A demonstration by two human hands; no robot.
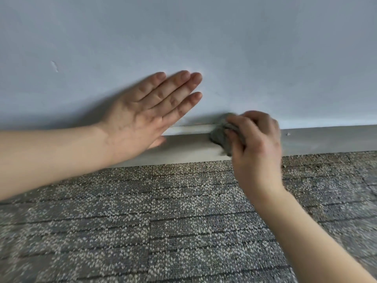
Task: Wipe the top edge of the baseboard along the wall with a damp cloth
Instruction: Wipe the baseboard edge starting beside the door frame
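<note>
A person is kneeling or crouching close to a pale blue wall, looking down at the baseboard where it meets a grey patterned carpet.

The left hand is lying flat and wide, fingers together and stretched out, palm pressing against the wall just above the baseboard. It is holding nothing; it is most likely bracing the body so the person can lean in low.

The right hand is curling around a bunched grey cloth, gripping it between fingers and thumb. The cloth is pressing onto the top edge of the baseboard, right where that ledge meets the wall, and draping a little down the front face. Bunching the cloth probably lets the fingertips push it into the narrow ledge.

The right hand looks slightly blurred, suggesting a wiping stroke. The baseboard is stretching away on both sides, so more edge probably remains to be wiped.
</note>
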